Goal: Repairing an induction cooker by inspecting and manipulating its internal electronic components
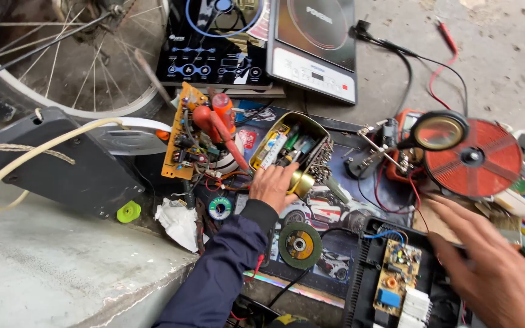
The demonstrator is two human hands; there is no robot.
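Observation:
My left hand [273, 185], in a dark blue sleeve, reaches forward to the near end of an open oval metal tin [319, 129] filled with small tools and parts. Its fingertips curl at the tin's rim beside a brass-coloured round piece [303, 181]; a grip is not visible. My right hand [493, 267] hovers at the lower right with fingers spread and nothing in it, just right of an opened black appliance base [360, 279] holding a brown circuit board [398, 267]. A red-orange coil disc [480, 159] lies beyond that hand.
Two induction cooktops [314, 42] lie at the back. An orange circuit board [180, 130] and red-handled tools [217, 121] sit left of the tin. A grinding disc [299, 245], a solder spool [219, 208], a magnifier stand [439, 130], probe leads [448, 39] and a bicycle wheel [62, 61] surround the work mat.

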